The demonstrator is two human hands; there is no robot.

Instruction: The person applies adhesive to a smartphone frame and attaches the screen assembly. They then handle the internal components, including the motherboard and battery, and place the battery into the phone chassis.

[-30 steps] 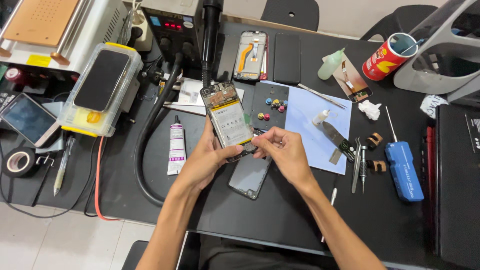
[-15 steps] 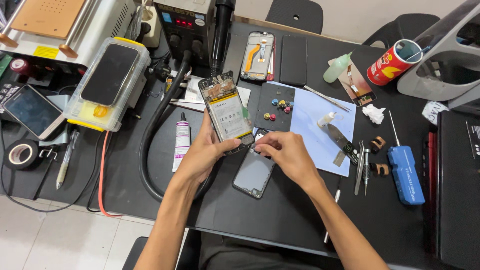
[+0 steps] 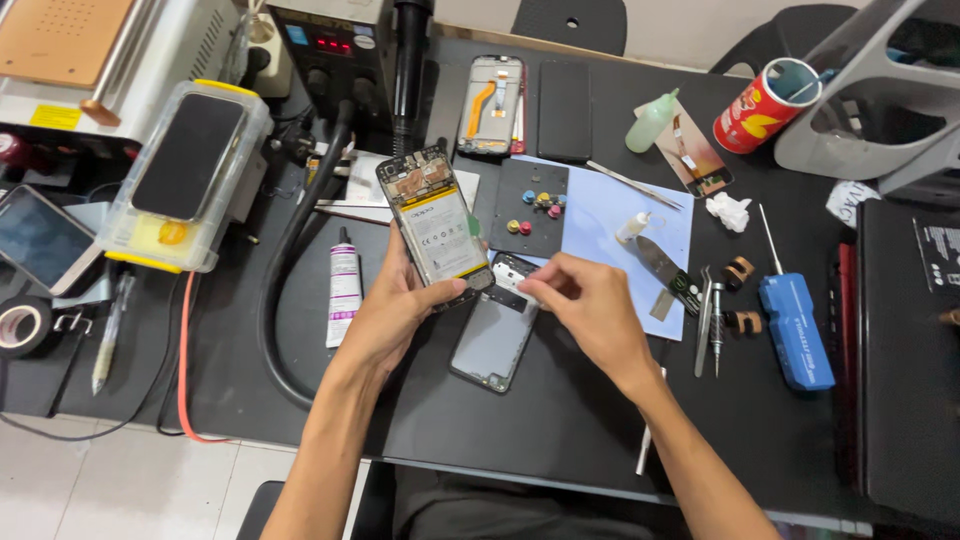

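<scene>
My left hand (image 3: 392, 305) holds an opened phone (image 3: 435, 226) tilted up, its battery and circuit board facing me. My right hand (image 3: 590, 310) has its fingertips pinched at the phone's lower edge, over a small white part (image 3: 508, 279). Under both hands a dark phone back cover (image 3: 494, 332) lies flat on the black table (image 3: 560, 420). What the right fingers pinch is too small to tell.
A dark pad with coloured screw caps (image 3: 537, 203) sits on a blue sheet (image 3: 620, 225). Glue tube (image 3: 343, 285), black hose (image 3: 290, 250), plastic box with a phone (image 3: 185, 170), tweezers and screwdrivers (image 3: 712, 318), blue tool (image 3: 795, 325), red can (image 3: 765, 105), tape roll (image 3: 22, 325).
The phone has stayed in my left hand. My right hand has stayed at its lower edge, fingers shifting slightly. The camera view has drifted a little.
</scene>
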